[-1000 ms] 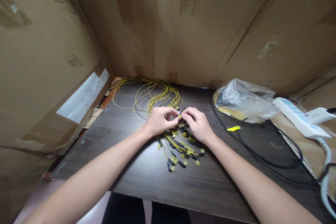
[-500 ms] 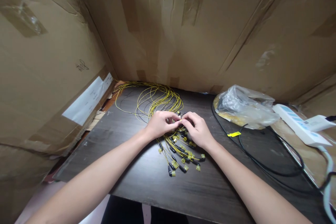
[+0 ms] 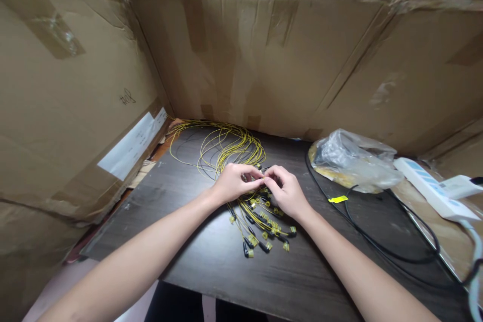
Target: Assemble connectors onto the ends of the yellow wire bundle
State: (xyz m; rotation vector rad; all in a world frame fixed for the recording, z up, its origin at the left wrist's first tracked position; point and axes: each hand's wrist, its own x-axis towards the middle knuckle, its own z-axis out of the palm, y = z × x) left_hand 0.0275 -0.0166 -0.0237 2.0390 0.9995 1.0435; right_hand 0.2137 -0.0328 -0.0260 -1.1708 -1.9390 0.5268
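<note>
A bundle of thin yellow cables (image 3: pixel 230 146) lies coiled at the back of a dark wooden table (image 3: pixel 211 256). Their black connector ends with yellow caps (image 3: pixel 264 234) fan out toward me. My left hand (image 3: pixel 234 183) and my right hand (image 3: pixel 287 191) meet fingertip to fingertip above that fan. Both pinch one small connector end between thumb and fingers; the piece itself is mostly hidden by the fingers.
Cardboard walls (image 3: pixel 264 60) close in the table at the back and left. A crumpled clear plastic bag (image 3: pixel 354 158) lies at the right, with a black cable (image 3: pixel 381 241) bearing a yellow tag (image 3: pixel 337 199) and a white power strip (image 3: pixel 426 181) beyond.
The view has tilted up a little, so everything sits lower in the picture. Both hands stay pinched together over the connector ends, with only small finger movements.
</note>
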